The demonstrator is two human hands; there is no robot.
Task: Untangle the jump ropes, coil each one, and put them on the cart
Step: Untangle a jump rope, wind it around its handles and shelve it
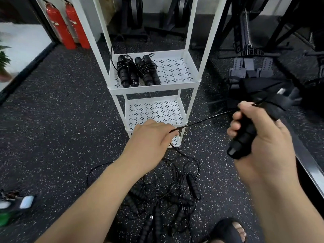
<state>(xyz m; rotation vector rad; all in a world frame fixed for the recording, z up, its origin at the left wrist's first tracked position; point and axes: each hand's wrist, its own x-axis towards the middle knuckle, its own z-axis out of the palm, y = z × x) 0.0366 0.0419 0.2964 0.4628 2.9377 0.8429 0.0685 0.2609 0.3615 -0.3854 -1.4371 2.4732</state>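
The right hand [259,137] is clenched round a black foam handle [242,139], whose blurred upper end carries a few turns of cord [206,119]. The left hand [149,137] is closed on that cord, which runs taut between the 2 hands. Below the left hand the cord drops to the tangle [166,195] on the floor [61,120], just in front of the cart [152,89]. 2 coiled ropes [138,71] lie side by side on the cart.

The step looks like winding this rope onto its handle. To do it well, let the cord slide through the left fingers under light tension, so each turn sits snug beside the last. If the tangle lifts with it, pause and free the snag by hand, since yanking would tighten the knots. Tuck the loose end in before placing the coil beside the other 2.
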